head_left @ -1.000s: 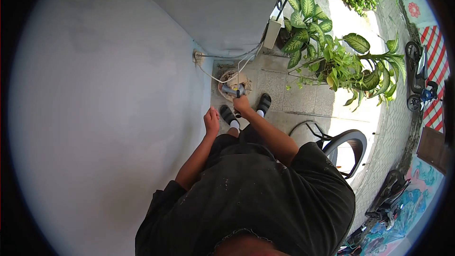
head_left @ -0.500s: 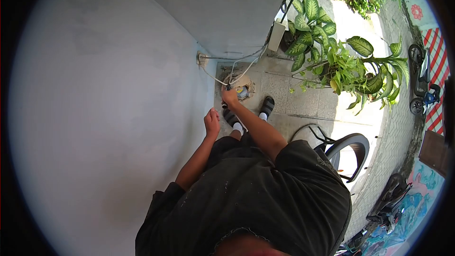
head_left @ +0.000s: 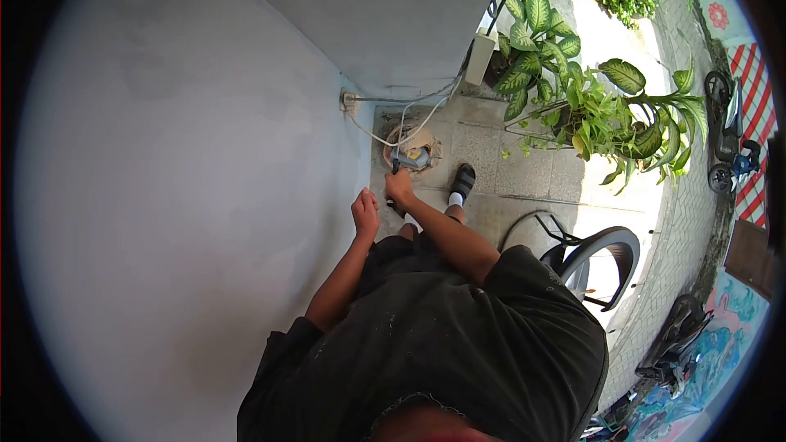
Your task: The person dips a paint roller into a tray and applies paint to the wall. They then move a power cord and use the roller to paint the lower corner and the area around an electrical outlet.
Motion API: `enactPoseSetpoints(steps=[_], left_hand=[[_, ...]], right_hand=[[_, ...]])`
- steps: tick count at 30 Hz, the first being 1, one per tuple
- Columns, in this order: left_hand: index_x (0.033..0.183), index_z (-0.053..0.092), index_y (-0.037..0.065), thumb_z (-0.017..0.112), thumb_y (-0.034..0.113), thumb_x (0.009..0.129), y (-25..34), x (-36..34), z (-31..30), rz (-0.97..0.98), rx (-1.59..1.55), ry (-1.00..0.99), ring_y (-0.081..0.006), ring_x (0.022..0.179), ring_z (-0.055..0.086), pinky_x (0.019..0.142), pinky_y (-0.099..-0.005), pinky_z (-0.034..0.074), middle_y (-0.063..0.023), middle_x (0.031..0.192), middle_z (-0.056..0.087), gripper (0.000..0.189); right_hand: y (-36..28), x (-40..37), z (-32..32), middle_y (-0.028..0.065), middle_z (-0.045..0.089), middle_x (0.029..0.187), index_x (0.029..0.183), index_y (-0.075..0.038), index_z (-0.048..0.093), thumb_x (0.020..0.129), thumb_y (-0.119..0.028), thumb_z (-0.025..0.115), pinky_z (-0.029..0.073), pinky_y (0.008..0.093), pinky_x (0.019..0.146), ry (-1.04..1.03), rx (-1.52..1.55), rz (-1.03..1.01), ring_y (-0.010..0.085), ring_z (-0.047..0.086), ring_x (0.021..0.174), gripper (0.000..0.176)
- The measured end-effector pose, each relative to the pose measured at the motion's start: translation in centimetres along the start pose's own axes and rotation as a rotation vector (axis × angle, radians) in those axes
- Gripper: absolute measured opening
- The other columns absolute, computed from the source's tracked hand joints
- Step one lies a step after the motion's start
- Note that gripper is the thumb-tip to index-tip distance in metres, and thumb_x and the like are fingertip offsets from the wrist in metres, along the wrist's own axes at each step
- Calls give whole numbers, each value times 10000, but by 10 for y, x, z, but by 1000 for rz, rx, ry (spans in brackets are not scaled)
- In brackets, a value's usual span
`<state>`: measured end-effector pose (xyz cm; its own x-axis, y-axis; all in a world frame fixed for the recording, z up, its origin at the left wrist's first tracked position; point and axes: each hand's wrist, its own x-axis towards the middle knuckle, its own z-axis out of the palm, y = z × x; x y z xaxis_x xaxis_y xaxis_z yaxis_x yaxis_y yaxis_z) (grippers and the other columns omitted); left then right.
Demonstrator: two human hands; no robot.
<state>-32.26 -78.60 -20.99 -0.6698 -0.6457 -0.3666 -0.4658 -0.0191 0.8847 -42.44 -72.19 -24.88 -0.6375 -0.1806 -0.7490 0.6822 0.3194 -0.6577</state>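
Observation:
My right hand (head_left: 399, 187) is closed around a short black object (head_left: 396, 165), whose kind I cannot make out. A thin pale cable (head_left: 399, 133) runs down to the top of that object. Just beyond the hand lies a round, rough-edged tan patch (head_left: 421, 139) on the floor, with a grey and yellow thing (head_left: 412, 159) in it. My left hand (head_left: 365, 211) hangs beside the wall with its fingers curled in; whether anything is inside them is hidden.
A pale wall (head_left: 205, 196) stands close on my left, with a wall box (head_left: 350, 101) and cables low in the corner. Leafy potted plants (head_left: 581, 115) and a white box (head_left: 479, 59) are ahead right. A black chair (head_left: 606, 266) stands at my right. My sandalled foot (head_left: 463, 180) is on the tiles.
My right hand has drawn back a little toward my body with the black object, uncovering more of the grey and yellow thing. My left hand has barely moved.

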Motion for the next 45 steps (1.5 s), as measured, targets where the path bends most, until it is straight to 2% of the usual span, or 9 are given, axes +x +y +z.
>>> enactPoseSetpoints(steps=[2,5,15,22,28,29,30,34,45], left_hand=[[649,459,33,370,252,979,2,-1,-1,37,15,-10,-119,506,436,507,-287,356,-33,537,446,406],[642,456,31,371,249,978,-1,-2,-4,39,36,-8,-122,504,438,507,-288,357,-34,529,442,409],[645,455,58,357,300,997,-2,-4,1,72,27,-33,-92,508,426,496,-265,351,-5,545,431,439],[658,455,24,368,256,979,-2,-9,4,24,8,23,-146,507,452,518,-307,369,-49,537,449,405],[648,448,21,372,238,970,2,-13,0,48,37,37,-160,504,451,520,-315,369,-57,535,446,395],[644,445,21,369,240,970,2,-13,0,42,24,42,-164,504,450,520,-317,367,-58,533,443,401],[644,445,21,369,240,970,1,-11,0,43,21,47,-164,504,450,520,-317,367,-58,533,443,401],[638,444,22,363,251,974,-4,-7,3,56,10,52,-167,504,447,518,-321,364,-57,528,439,415],[645,461,22,389,258,979,4,-10,10,65,-50,28,-144,502,443,516,-305,360,-50,533,449,415]], right_hand=[[50,84,11,127,547,600,729,87,522,817,-96,497,416,362,364,12,-115,-37,240,556,421,205],[21,79,-12,130,550,605,744,94,532,816,-97,496,415,363,360,-59,53,66,238,544,411,207],[-46,-110,-51,76,508,582,828,26,501,829,-94,483,434,311,368,-99,131,-30,166,498,409,121],[-2,76,-15,118,535,576,689,27,542,794,-81,504,422,358,385,-144,74,82,225,538,438,156],[7,89,-30,146,548,579,656,21,554,792,-63,489,417,376,397,-103,-132,51,247,553,457,172],[9,88,-39,138,552,589,689,28,559,825,-130,493,423,376,397,-162,-75,120,244,553,458,219],[9,85,-49,130,555,599,721,34,564,859,-197,497,428,376,398,-223,-20,186,241,554,458,277],[-5,34,-66,84,494,571,750,-20,502,847,-151,487,409,342,394,-270,146,227,192,496,440,164],[6,-54,-98,37,490,614,865,-28,501,866,-193,532,420,305,410,-309,-21,290,135,481,458,167]])
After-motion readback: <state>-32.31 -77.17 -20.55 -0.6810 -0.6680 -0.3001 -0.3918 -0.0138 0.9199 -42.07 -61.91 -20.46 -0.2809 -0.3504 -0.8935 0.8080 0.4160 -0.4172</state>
